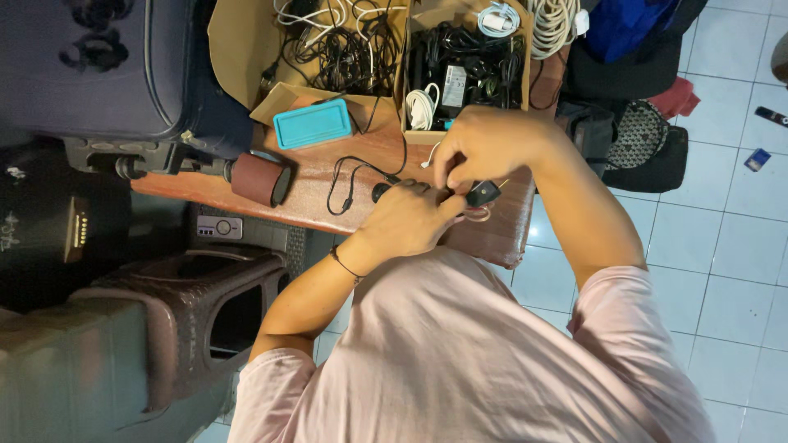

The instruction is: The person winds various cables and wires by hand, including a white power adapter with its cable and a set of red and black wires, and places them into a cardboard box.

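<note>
A small black plug [483,194] with a thin black cable [349,176] sits pinched between both hands at the counter's [312,201] near edge. The left hand [406,220] clenches its fingers around the cable end, steadying it, while the right hand [484,148], at twelve o'clock of it, grasps the plug from above. Cardboard boxes [386,102] of tangled cords lie at twelve o'clock, a teal case [312,124] at ten.

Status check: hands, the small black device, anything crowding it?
Left hand and right hand both pinch small black device. Black cable trails left over wooden bench. Teal case well apart.
</note>
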